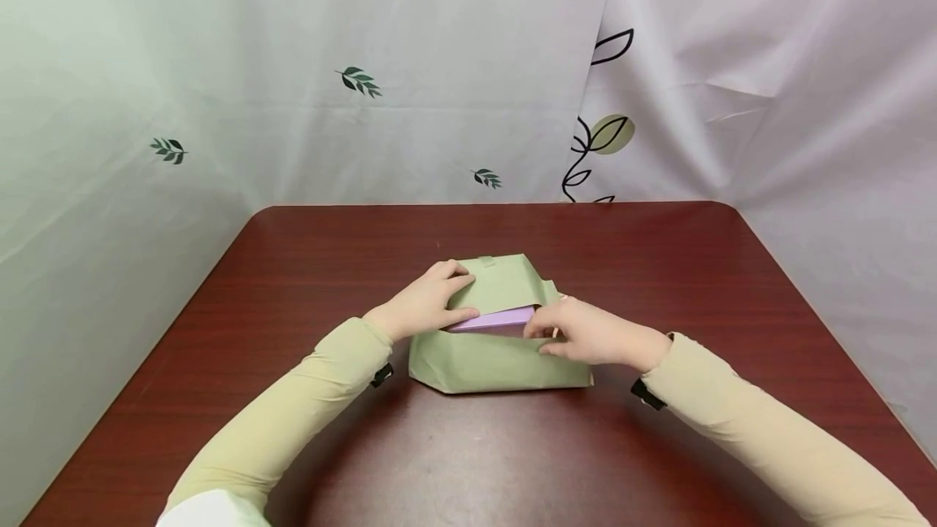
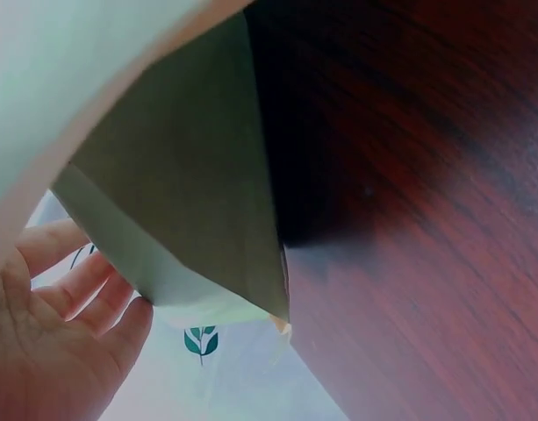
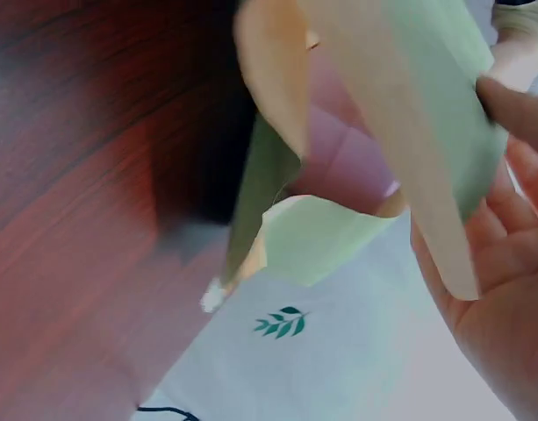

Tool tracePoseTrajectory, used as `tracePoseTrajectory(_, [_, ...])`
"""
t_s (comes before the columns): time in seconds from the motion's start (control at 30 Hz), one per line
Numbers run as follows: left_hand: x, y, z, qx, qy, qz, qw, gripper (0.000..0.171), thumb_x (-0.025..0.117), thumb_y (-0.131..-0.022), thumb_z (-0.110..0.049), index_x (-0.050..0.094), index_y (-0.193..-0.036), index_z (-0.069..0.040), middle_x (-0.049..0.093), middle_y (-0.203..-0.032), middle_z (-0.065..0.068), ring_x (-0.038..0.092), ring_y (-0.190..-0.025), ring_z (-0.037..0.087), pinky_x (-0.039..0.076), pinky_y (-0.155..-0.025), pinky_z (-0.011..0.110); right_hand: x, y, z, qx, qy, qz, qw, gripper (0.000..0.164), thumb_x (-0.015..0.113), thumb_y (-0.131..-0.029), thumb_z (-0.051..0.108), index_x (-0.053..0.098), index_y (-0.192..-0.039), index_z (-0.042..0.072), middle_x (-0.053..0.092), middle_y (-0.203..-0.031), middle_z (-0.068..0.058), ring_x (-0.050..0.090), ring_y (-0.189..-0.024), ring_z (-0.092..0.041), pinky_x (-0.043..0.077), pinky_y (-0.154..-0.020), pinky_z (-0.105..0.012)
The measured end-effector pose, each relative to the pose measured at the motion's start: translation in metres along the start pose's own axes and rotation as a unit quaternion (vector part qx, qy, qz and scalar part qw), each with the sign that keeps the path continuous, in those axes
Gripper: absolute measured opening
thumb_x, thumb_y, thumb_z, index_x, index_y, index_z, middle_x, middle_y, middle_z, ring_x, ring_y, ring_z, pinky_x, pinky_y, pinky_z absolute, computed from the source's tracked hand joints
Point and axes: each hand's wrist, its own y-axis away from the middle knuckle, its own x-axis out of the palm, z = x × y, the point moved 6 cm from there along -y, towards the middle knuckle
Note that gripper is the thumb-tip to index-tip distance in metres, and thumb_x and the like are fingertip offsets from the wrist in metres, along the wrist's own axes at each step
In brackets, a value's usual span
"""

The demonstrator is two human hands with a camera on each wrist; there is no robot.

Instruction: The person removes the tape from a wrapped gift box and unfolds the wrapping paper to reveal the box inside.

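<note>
A light green paper wrapping (image 1: 498, 368) stands partly open around a pale purple box (image 1: 505, 319), which shows through a gap along its front and, in the right wrist view, inside the paper (image 3: 339, 153). My left hand (image 1: 433, 299) rests on the left of the wrapping, fingers over the upper flap and thumb by the box's edge. In the left wrist view its fingertips touch the paper's side. At the right end, my right hand (image 1: 586, 330) pinches the paper's edge between thumb and fingers. How far the box extends under the paper is hidden.
The dark red wooden table (image 1: 329, 250) lies under everything. A pale curtain (image 1: 439, 63) with leaf prints hangs behind and along the sides. A black strap piece (image 1: 648, 394) shows under the right sleeve, and another (image 1: 381, 375) under the left.
</note>
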Motion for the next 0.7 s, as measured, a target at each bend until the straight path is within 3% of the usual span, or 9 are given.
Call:
tracePoseTrajectory(0.1, [0.0, 0.0, -0.001, 0.0, 0.003, 0.0, 1.0, 0.055, 0.068, -0.087, -0.034, 0.057, -0.125, 0.003, 0.051, -0.122, 0.015, 0.048, -0.116, 0.028, 0.04, -0.101, 0.036, 0.005, 0.003, 0.009, -0.026, 0.002, 0.044, 0.999, 0.022, 0.073, -0.078, 0.002, 0.068, -0.098, 0.008, 0.065, -0.09, 0.005, 0.056, -0.08, -0.008, 0.048, -0.076, -0.024])
tracePoseTrajectory(0.23, [-0.001, 0.0, -0.002, 0.0, 0.002, 0.003, 1.0, 0.056, 0.068, -0.087, -0.035, 0.057, -0.126, 0.003, 0.051, -0.122, 0.015, 0.048, -0.117, 0.028, 0.041, -0.101, 0.036, 0.011, 0.005, 0.02, -0.043, -0.014, 0.091, 0.995, 0.021, 0.072, -0.076, 0.0, 0.066, -0.095, 0.009, 0.058, -0.082, 0.007, 0.052, -0.078, -0.01, 0.046, -0.072, -0.02])
tracePoseTrajectory(0.37, [-0.002, 0.0, -0.003, -0.004, 0.001, 0.012, 0.9999, 0.057, 0.067, -0.087, -0.035, 0.056, -0.128, 0.003, 0.051, -0.123, 0.015, 0.047, -0.118, 0.028, 0.041, -0.101, 0.036, 0.014, 0.007, 0.028, -0.043, -0.026, 0.115, 0.992, 0.022, 0.071, -0.076, -0.002, 0.065, -0.092, 0.011, 0.053, -0.076, 0.009, 0.047, -0.076, -0.006, 0.043, -0.07, -0.017])
tracePoseTrajectory(0.7, [0.0, 0.0, -0.002, -0.018, 0.003, 0.028, 0.9994, 0.058, 0.065, -0.089, -0.035, 0.053, -0.131, 0.003, 0.049, -0.125, 0.015, 0.045, -0.12, 0.028, 0.04, -0.102, 0.036, 0.027, 0.011, 0.04, -0.07, -0.019, 0.155, 0.985, 0.028, 0.068, -0.075, -0.005, 0.067, -0.096, 0.012, 0.057, -0.078, 0.009, 0.049, -0.073, 0.0, 0.042, -0.068, -0.012])
